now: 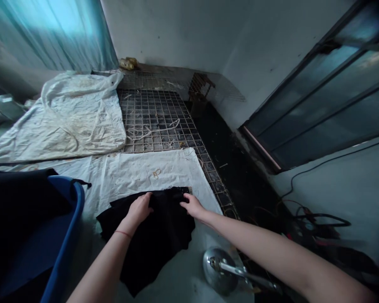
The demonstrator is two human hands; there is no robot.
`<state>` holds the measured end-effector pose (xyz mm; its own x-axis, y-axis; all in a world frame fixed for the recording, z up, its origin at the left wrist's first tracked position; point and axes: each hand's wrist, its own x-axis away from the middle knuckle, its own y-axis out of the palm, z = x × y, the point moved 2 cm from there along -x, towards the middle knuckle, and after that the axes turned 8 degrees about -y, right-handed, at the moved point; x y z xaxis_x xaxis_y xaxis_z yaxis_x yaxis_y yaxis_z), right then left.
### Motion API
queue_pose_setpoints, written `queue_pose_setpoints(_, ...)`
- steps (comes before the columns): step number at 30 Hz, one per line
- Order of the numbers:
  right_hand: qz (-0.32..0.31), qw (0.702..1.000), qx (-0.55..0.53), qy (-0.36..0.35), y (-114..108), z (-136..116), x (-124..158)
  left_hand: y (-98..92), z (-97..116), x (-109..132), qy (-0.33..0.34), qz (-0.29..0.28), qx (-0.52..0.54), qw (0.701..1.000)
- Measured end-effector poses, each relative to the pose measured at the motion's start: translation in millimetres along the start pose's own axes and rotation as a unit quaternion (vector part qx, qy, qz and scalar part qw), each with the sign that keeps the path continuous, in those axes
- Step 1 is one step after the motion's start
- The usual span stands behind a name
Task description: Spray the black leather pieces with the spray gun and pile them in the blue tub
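Observation:
A stack of black cut fabric pieces [158, 244] lies on the white sheet in front of me, with uneven edges. My left hand [140, 208] is at the stack's upper left edge, with its fingers closed on the fabric. At the upper right corner, my right hand [192, 206] pinches the fabric between thumb and fingers. The fingertips of both hands are partly hidden in the dark cloth. A shiny round metal piece with a rod [221, 269] sits just below my right forearm.
On the left stands a blue tub [77, 202] with black cloth [22, 193] in it. Behind the white sheet [139, 164] are a metal grid [158, 109] with loose cord, and a crumpled pale cloth [82, 118]. Dark floor, a wooden stool [199, 86] and cables lie to the right.

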<state>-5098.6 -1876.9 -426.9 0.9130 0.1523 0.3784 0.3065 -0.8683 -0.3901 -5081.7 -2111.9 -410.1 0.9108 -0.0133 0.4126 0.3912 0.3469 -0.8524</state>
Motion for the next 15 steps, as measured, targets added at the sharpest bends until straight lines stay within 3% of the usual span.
queue_pose_setpoints(5,0.027,0.999,0.036,0.02,1,8,-6,3.7,-9,-3,-0.013,0.02,-0.033,0.999)
queue_pose_setpoints(12,0.078,0.988,0.127,0.033,6,0,-7,-4.2,-5,-9,0.016,0.014,-0.059,0.998)
queue_pose_setpoints(15,0.07,0.988,0.132,0.049,9,-3,-5,-6.3,-5,-10,0.013,0.018,-0.064,0.998)
